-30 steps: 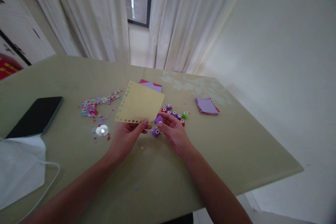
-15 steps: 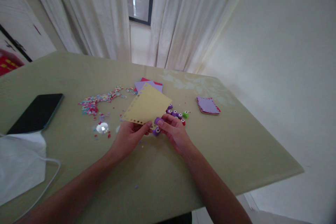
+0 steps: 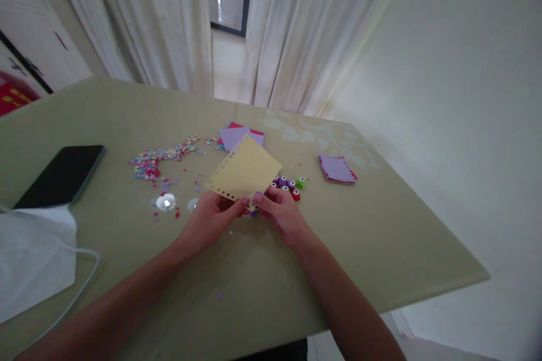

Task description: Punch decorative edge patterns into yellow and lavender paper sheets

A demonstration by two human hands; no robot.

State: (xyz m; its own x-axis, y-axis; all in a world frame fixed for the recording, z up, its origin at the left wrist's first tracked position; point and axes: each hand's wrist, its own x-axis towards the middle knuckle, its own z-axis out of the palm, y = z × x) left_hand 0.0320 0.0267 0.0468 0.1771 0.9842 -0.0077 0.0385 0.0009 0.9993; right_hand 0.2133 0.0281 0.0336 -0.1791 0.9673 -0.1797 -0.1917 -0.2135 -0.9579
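A yellow square of paper [image 3: 245, 168] is pinched at its lower edge by my left hand [image 3: 214, 215]. Small punched holes run along its left and lower edges. At the paper's near corner, my right hand [image 3: 282, 211] is closed around a small purple paper punch [image 3: 258, 195], mostly covered by the thumb and fingers. Just beyond that hand lies a cluster of little punches, among them a purple one [image 3: 283, 181], a green one [image 3: 300, 183] and a red one [image 3: 296, 195]. The paper hides part of this cluster.
Confetti [image 3: 146, 166] is strewn left of centre, near a shiny round disc [image 3: 165, 202]. Purple and red paper sheets [image 3: 231, 136] lie behind the yellow paper, and a purple-topped stack [image 3: 337, 169] lies to the right. At left are a phone [image 3: 61, 176] and a white mask [image 3: 36, 262].
My right hand has brought the purple punch onto the near corner of the yellow paper; it was just beside it before. The view has shifted slightly.
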